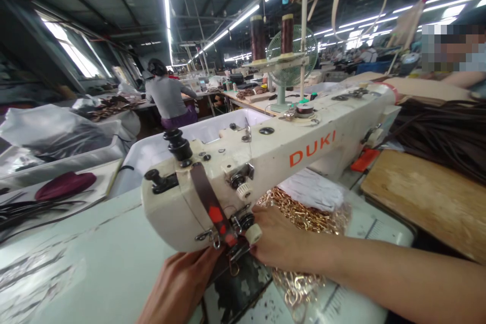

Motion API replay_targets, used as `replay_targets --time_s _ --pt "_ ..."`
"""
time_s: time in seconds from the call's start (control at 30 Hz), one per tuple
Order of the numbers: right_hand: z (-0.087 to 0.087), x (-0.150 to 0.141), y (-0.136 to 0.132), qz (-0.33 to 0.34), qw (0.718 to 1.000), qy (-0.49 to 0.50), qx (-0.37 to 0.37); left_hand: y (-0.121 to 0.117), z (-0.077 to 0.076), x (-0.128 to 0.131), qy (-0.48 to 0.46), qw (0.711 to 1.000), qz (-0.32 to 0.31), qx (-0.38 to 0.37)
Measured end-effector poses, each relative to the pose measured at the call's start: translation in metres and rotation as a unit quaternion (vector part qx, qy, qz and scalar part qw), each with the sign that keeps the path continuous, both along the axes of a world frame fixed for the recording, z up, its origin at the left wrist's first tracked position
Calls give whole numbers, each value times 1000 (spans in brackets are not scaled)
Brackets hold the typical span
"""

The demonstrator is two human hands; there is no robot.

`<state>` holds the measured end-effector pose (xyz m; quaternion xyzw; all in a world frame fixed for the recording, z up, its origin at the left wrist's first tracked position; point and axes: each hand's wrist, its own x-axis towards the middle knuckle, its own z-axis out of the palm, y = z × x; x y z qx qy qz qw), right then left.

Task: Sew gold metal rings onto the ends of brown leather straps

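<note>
A cream sewing machine (212,177) with orange DUKI lettering stands across the table in front of me. My left hand (182,281) reaches in from below, its fingers pressed together and their tips hidden under the machine head by the needle. From the other side my right hand (279,238) is curled closed near the presser foot, partly behind a pale knob (253,233). What either hand grips is hidden. A small gold metal loop (234,268) shows between them, over the worn dark plate (239,293). Beside my right wrist lies a clear bag of gold clasps (296,207).
Dark strips (433,126) and a worn wooden board (429,197) lie on the right. Behind the machine are a white bin (148,154), a green fan (281,96) and brown thread spools (258,40). A maroon piece (64,186) lies left. Other people sit further off.
</note>
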<state>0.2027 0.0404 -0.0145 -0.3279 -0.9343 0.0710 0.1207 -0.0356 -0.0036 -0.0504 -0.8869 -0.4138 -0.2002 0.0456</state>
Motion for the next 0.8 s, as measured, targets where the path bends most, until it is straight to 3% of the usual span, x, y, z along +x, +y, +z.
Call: replay_targets --time_s 0.1,0.17,0.27,0.33,0.43,0.5,0.63,0.8 --pt "-1 -4 3 -39 999 -17 -9 6 1 1 -61 991 70 -92" --pt "0 -5 4 -43 999 -21 -14 10 2 2 -64 989 92 -99" --pt "1 -1 3 -28 1000 1 -12 13 6 4 -37 994 72 -80" --pt "2 2 -2 6 1000 23 4 14 10 7 -22 996 36 -81" --pt "3 6 -10 137 989 -2 52 13 17 10 -7 996 7 -87" --pt "2 6 -14 189 976 -40 103 12 20 11 2 996 3 -89" --pt "0 2 -18 202 959 -87 180 12 20 13 1 997 5 -81" --pt "4 -6 -19 225 945 -89 220 11 23 14 -1 996 -9 -85"
